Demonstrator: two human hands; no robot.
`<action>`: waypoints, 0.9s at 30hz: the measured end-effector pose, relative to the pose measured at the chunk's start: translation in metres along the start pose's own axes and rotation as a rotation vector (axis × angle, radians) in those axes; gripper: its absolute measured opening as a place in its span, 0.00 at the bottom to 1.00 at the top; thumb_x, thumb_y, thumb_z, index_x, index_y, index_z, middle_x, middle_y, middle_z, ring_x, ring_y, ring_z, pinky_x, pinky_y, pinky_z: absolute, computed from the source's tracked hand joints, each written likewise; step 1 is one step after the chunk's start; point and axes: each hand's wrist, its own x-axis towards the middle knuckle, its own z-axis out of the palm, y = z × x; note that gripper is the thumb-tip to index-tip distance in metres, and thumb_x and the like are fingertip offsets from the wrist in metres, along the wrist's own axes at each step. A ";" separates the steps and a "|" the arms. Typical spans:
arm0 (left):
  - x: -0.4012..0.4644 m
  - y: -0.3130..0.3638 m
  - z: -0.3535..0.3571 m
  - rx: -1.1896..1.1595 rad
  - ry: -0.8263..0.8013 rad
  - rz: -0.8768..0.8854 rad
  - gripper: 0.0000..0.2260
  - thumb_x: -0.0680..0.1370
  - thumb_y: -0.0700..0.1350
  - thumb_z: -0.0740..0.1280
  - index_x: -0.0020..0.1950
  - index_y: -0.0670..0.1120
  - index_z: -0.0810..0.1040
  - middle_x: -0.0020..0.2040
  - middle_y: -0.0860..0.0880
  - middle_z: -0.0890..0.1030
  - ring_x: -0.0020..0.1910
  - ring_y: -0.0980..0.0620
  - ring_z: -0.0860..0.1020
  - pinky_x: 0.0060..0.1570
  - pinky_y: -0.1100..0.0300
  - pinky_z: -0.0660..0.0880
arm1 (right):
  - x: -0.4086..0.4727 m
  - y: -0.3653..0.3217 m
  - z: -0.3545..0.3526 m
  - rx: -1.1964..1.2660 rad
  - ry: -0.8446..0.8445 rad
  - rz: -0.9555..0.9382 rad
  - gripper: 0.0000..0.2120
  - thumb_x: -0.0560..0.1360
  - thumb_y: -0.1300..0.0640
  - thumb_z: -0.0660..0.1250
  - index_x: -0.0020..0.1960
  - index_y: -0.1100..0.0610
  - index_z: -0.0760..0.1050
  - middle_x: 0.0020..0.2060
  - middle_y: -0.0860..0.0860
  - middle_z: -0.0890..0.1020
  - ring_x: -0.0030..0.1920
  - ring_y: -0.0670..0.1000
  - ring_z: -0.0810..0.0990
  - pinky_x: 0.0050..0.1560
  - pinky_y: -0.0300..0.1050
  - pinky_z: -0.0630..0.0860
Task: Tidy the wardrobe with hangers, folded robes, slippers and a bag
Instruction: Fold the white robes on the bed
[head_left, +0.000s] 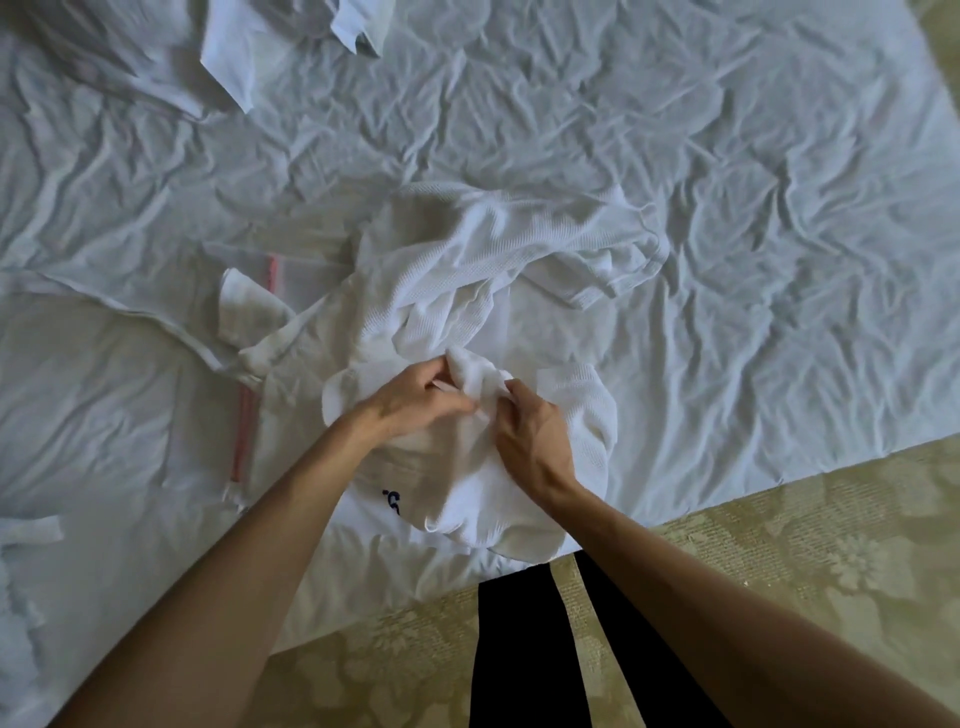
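Rumpled white bed sheet (727, 182), patterned beige carpet (831, 545); both hands' fingers (511, 397) pinching white robe (467, 270); dark-blue logo (393, 501) unreadable.

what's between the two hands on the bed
In the head view, a bunched fold of the white robe sits between the left hand and right hand. Both pinch it, so no bare sheet shows between them.

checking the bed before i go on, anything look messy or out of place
The white robe lies crumpled and unfolded on the wrinkled sheet, with both hands bunching its fabric. A pink-edged bag sits partly buried beneath it.
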 end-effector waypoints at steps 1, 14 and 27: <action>0.005 0.005 -0.003 -0.093 0.038 -0.008 0.12 0.73 0.48 0.72 0.54 0.47 0.80 0.44 0.52 0.81 0.47 0.51 0.78 0.52 0.54 0.73 | 0.001 0.000 -0.007 0.047 -0.014 -0.018 0.10 0.80 0.59 0.59 0.39 0.55 0.68 0.29 0.50 0.75 0.32 0.52 0.74 0.34 0.49 0.67; -0.023 0.140 -0.032 0.023 0.059 0.326 0.18 0.78 0.27 0.59 0.44 0.46 0.83 0.32 0.57 0.82 0.31 0.62 0.77 0.34 0.67 0.72 | 0.034 -0.132 -0.142 0.004 -0.114 -0.580 0.15 0.80 0.55 0.68 0.35 0.43 0.75 0.25 0.39 0.74 0.27 0.42 0.72 0.30 0.36 0.66; -0.257 0.404 -0.195 0.316 0.689 0.782 0.08 0.65 0.44 0.64 0.33 0.39 0.72 0.31 0.52 0.70 0.32 0.57 0.68 0.35 0.58 0.63 | 0.015 -0.464 -0.303 -0.071 0.414 -1.090 0.09 0.78 0.54 0.66 0.46 0.49 0.86 0.45 0.44 0.87 0.43 0.49 0.84 0.43 0.48 0.78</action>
